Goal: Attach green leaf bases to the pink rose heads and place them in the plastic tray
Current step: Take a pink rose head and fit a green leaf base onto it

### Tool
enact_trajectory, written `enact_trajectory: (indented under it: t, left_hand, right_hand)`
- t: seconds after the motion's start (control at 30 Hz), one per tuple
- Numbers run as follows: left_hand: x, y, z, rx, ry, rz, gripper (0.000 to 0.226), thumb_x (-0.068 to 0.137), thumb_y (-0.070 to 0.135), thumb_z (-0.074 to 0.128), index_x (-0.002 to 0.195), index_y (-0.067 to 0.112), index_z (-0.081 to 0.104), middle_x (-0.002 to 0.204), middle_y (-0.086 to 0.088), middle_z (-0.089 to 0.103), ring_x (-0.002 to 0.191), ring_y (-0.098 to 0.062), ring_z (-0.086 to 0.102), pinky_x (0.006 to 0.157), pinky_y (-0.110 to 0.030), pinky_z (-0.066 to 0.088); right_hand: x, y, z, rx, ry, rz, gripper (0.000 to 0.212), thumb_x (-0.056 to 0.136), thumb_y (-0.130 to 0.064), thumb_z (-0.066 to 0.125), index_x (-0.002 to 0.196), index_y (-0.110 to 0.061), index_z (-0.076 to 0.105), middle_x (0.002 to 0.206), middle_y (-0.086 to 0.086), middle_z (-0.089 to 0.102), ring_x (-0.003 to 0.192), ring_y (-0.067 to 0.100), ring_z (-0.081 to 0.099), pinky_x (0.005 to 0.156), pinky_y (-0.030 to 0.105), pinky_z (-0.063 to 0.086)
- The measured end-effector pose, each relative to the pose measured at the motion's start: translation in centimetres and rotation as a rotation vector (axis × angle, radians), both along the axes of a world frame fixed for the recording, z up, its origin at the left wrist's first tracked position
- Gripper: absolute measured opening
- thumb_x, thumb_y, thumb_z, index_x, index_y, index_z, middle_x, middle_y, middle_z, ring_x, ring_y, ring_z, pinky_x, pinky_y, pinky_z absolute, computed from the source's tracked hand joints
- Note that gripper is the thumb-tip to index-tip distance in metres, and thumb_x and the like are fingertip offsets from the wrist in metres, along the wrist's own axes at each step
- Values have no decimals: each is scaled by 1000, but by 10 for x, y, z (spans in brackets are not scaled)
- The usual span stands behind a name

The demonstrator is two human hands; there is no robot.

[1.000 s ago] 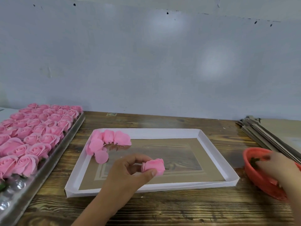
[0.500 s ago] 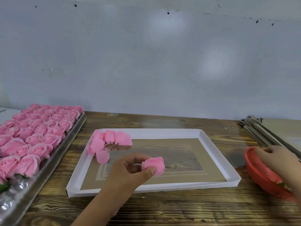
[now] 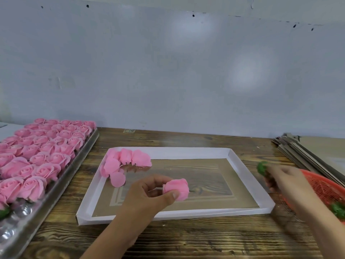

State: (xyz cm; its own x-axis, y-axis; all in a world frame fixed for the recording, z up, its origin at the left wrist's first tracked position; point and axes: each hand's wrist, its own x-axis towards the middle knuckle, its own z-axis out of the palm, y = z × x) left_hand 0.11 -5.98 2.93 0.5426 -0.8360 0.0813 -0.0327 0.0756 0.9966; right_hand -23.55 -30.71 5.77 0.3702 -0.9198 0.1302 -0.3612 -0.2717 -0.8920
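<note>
Head view of a wooden worktop (image 3: pixel 186 242) set against a pale wall. The left hand (image 3: pixel 149 195), reaching in from 6 o'clock, pinches a pink rose head (image 3: pixel 176 187) between thumb and curled fingers, holding it above the near half of a shallow white-rimmed tray (image 3: pixel 250 176) at the centre of the frame; a short dark stub projects from the side of the rose towards 3 o'clock. The right hand (image 3: pixel 285 182), blurred, lies at 3 o'clock just beyond the tray's right rim, its fingertips closed on a green leaf base (image 3: pixel 262 168) that stands clear of the worktop. Behind and partly beneath this hand sits a red mesh basket (image 3: pixel 324 187), with more green pieces (image 3: pixel 338 210) visible inside it near the frame edge. In the tray's 10 o'clock corner lies a small cluster of pink roses (image 3: pixel 127 161), touching one another; whether they carry leaf bases cannot be told. At 9 o'clock, well apart from the white tray, a long silvery plastic tray (image 3: pixel 24 225) holds rows of upright pink roses (image 3: pixel 48 146), with some moulded cups at its near end showing. A stack of flat cardboard sheets (image 3: pixel 317 154) rests at 2 o'clock beside the wall.
</note>
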Motion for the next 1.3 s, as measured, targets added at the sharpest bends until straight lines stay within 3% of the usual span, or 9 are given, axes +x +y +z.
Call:
enact_trajectory:
  t: [0.2, 0.33, 0.5, 0.7, 0.8, 0.9, 0.97, 1.1, 1.3]
  left_hand:
    - [-1, 0, 0, 18, -22, -1, 32, 60, 39, 83, 91, 41, 77, 98, 5, 78, 91, -10, 73, 73, -18, 57]
    - [0, -2, -1, 35, -26, 15, 35, 57, 41, 83, 91, 42, 77, 98, 6, 78, 92, -10, 73, 74, -22, 58]
    - [0, -2, 0, 44, -37, 17, 33, 60, 39, 83, 93, 42, 77, 98, 6, 78, 92, -10, 73, 78, -25, 59]
    - [-1, -1, 1, 39, -35, 19, 34, 58, 40, 84, 91, 42, 77, 97, 7, 78, 91, -8, 73, 72, -17, 57]
    - [-1, -1, 1, 32, -23, 22, 39, 55, 43, 84, 93, 40, 77, 97, 5, 78, 92, -11, 73, 76, -23, 59]
    - [0, -1, 0, 26, -19, 18, 40, 55, 44, 84, 94, 40, 77, 98, 5, 78, 93, -11, 73, 79, -26, 59]
    - [0, -1, 0, 19, -18, 11, 36, 58, 41, 85, 94, 38, 78, 99, 4, 78, 94, -13, 73, 80, -28, 60]
    - [-1, -1, 0, -8, -3, 39, 33, 61, 36, 84, 93, 34, 79, 98, 0, 78, 93, -16, 74, 78, -25, 59]
    - [-1, 1, 4, -43, 21, 87, 28, 64, 33, 82, 92, 36, 78, 96, 1, 79, 91, -13, 74, 73, -20, 56]
  right_hand:
    - [50, 37, -17, -260, 371, 213, 50, 94, -37, 56, 50, -17, 42, 42, -8, 40, 41, 6, 36, 43, 20, 27]
    - [81, 50, -29, -284, 602, 316, 41, 94, -43, 56, 58, -22, 54, 50, -7, 53, 49, 5, 50, 47, 18, 32]
    - [102, 55, -31, -296, 744, 270, 32, 89, -35, 60, 62, -23, 49, 58, -7, 51, 53, 6, 45, 45, 20, 26]
    - [106, 51, -30, -251, 745, 250, 21, 90, -37, 66, 105, -24, 59, 83, -13, 58, 76, 5, 53, 58, 14, 34]
    - [110, 57, -31, -251, 664, 259, 11, 93, -31, 62, 89, -24, 70, 69, -15, 56, 63, 0, 50, 48, 12, 30]
    - [117, 73, -30, -150, 421, 232, 24, 92, -21, 62, 68, -18, 63, 65, 0, 65, 62, 15, 61, 55, 29, 49]
    - [120, 88, -27, -79, 256, 247, 19, 88, -11, 63, 69, -14, 69, 67, 6, 71, 69, 25, 67, 65, 35, 54]
    - [119, 114, -25, 21, 39, 327, 24, 85, 0, 61, 79, -18, 76, 67, 6, 72, 64, 21, 70, 67, 40, 60]
    - [111, 122, -23, 409, -382, 361, 24, 86, 10, 61, 105, -5, 65, 83, 17, 73, 65, 17, 68, 61, 25, 58]
